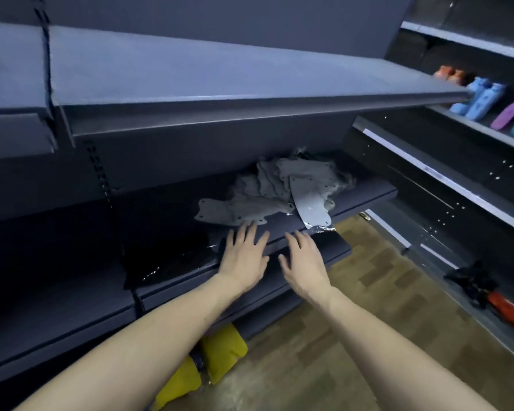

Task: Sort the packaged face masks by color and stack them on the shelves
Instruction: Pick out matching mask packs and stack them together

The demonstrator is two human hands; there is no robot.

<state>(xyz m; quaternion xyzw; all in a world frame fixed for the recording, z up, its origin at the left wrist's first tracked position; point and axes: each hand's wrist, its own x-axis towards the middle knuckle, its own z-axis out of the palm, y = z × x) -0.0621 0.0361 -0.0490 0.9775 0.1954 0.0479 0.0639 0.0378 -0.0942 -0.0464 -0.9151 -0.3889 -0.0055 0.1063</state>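
I am standing before dark grey metal shelving (220, 81) backed by a dark grey wall panel (220, 13). Brown patterned flooring (353, 321) is spreading beneath me. More grey shelves (445, 176) are running along my right, carrying colourful small goods (481, 97) under dim light.

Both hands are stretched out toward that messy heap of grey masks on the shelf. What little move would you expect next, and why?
Probably the left hand reaches forward and takes the nearest grey mask. Both hands are open and hold nothing, the right hand beside it, and the grey masks lie in a loose, unsorted heap just beyond the fingertips on the shelf.
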